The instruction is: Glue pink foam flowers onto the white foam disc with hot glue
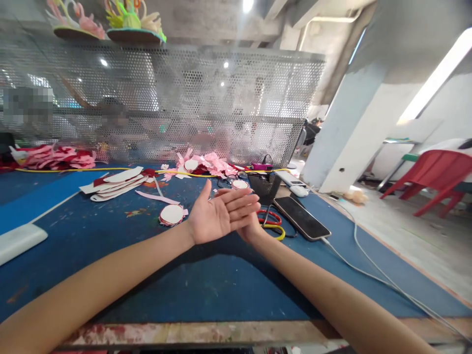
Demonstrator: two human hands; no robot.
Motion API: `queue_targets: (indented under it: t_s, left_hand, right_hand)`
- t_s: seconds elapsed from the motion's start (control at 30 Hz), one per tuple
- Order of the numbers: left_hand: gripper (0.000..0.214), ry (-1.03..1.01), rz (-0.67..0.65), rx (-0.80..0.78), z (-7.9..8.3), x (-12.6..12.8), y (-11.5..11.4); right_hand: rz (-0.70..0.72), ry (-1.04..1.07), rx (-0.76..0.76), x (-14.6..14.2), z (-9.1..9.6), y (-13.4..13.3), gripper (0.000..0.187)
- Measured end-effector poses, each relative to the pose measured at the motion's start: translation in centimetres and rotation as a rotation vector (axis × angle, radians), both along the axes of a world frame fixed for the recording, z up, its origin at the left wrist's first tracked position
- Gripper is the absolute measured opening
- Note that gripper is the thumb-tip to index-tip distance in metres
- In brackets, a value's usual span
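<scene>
My left hand (217,214) is raised over the blue worktable (206,285), palm up, fingers stretched out together and nothing in it. My right hand (250,227) lies just behind and under it, mostly hidden by the left palm; its fingers do not show. The two hands touch or nearly touch. A round white disc with a pink edge (172,215) lies just left of the left hand. Red and yellow handled scissors (273,223) lie right behind the right hand.
A black phone (301,218) on a white cable (368,268) lies to the right. White and pink cut shapes (118,183), pink petals (210,164) and a small black basket (267,187) sit further back before a perforated metal screen (206,103). A red chair (431,177) stands right.
</scene>
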State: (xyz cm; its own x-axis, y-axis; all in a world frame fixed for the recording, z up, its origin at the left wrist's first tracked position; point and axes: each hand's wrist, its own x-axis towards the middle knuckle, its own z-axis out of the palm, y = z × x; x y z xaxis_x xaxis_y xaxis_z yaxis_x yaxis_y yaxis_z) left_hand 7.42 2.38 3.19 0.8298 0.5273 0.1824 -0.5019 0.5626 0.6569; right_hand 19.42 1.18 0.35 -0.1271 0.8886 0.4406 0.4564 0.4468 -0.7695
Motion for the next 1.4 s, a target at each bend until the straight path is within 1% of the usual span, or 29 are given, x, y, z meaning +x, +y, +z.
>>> queue_targets:
  t_s: [0.07, 0.13, 0.2, 0.27, 0.37, 0.47, 0.5, 0.57, 0.6, 0.67, 0.73, 0.8, 0.83, 0.87, 0.9, 0.93, 1.03, 1.1, 1.23, 1.4]
  left_hand:
    - [0.081, -0.001, -0.024, -0.051, -0.6, 0.0, 0.5]
    - [0.082, -0.005, -0.059, -0.073, -1.2, 0.2, 0.5]
    - [0.082, -0.016, -0.076, -0.091, -1.7, 0.4, 0.2]
    - [0.08, -0.02, -0.056, -0.125, -2.1, 0.6, -0.1]
    - [0.074, 0.001, -0.011, -0.187, -2.6, 0.8, -0.5]
    - [0.068, 0.05, 0.057, -0.222, -3.2, 1.0, -0.6]
    - [0.066, 0.075, 0.089, -0.226, -3.4, 1.1, -0.5]
    - [0.063, 0.124, 0.118, -0.235, -4.0, 1.4, -0.3]
    - [0.061, 0.14, 0.109, -0.237, -4.3, 1.5, -0.2]
    - [0.057, 0.139, 0.081, -0.232, -4.7, 1.7, -0.1]
    - [0.053, 0.14, 0.073, -0.216, -4.8, 1.7, 0.0]
    - [0.047, 0.139, 0.087, -0.206, -4.7, 1.7, -0.1]
    - [0.044, 0.135, 0.09, -0.202, -4.7, 1.6, -0.2]
    - [0.041, 0.131, 0.088, -0.196, -4.6, 1.6, -0.3]
    - [0.039, 0.128, 0.088, -0.183, -4.6, 1.5, -0.3]
    - [0.039, 0.136, 0.082, -0.162, -4.6, 1.5, -0.4]
    - [0.041, 0.204, 0.052, -0.089, -4.7, 1.5, -0.3]
    - [0.04, 0.236, 0.04, -0.055, -4.7, 1.5, -0.2]
    - [0.039, 0.227, 0.043, -0.057, -4.8, 1.5, 0.0]
    - [0.05, 0.217, 0.01, -0.093, -5.3, 1.7, 0.4]
  right_hand:
    - [0.112, 0.187, -0.112, 0.0, 0.8, -0.4, 0.08]
    - [0.225, 0.426, -0.259, 0.1, 1.5, -0.8, 0.086]
    - [0.25, 0.579, -0.345, 0.3, 1.8, -1.2, 0.083]
    - [0.232, 0.637, -0.37, 0.5, 1.7, -1.3, 0.076]
    - [0.182, 0.602, -0.344, 0.5, 1.5, -1.1, 0.061]
    - [0.168, 0.496, -0.297, 0.6, 1.4, -1.0, 0.05]
    - [0.185, 0.428, -0.268, 0.6, 1.5, -1.0, 0.046]
    - [0.225, 0.222, -0.159, 0.8, 1.5, -1.1, 0.038]
    - [0.226, 0.116, -0.088, 0.8, 1.4, -1.2, 0.041]
    - [0.172, -0.025, 0.04, 0.7, 1.0, -1.3, 0.054]
    - [0.076, -0.055, 0.093, 0.4, 0.5, -1.4, 0.058]
    - [0.022, -0.036, 0.09, 0.0, 0.1, -1.4, 0.066]
    - [0.019, -0.023, 0.081, -0.1, 0.0, -1.3, 0.071]
    - [0.037, -0.011, 0.068, -0.1, 0.0, -1.3, 0.074]
    - [0.066, 0.0, 0.054, -0.1, 0.1, -1.2, 0.072]
    - [0.096, 0.01, 0.044, 0.0, 0.2, -1.1, 0.066]
    - [0.144, 0.048, 0.007, 0.6, 0.6, -0.9, 0.036]
    - [0.142, 0.08, -0.014, 0.9, 0.8, -0.8, 0.025]
    - [0.172, 0.126, -0.071, 1.1, 1.1, -0.8, 0.02]
    - [0.247, 0.167, -0.15, 1.6, 0.8, -0.4, 0.022]
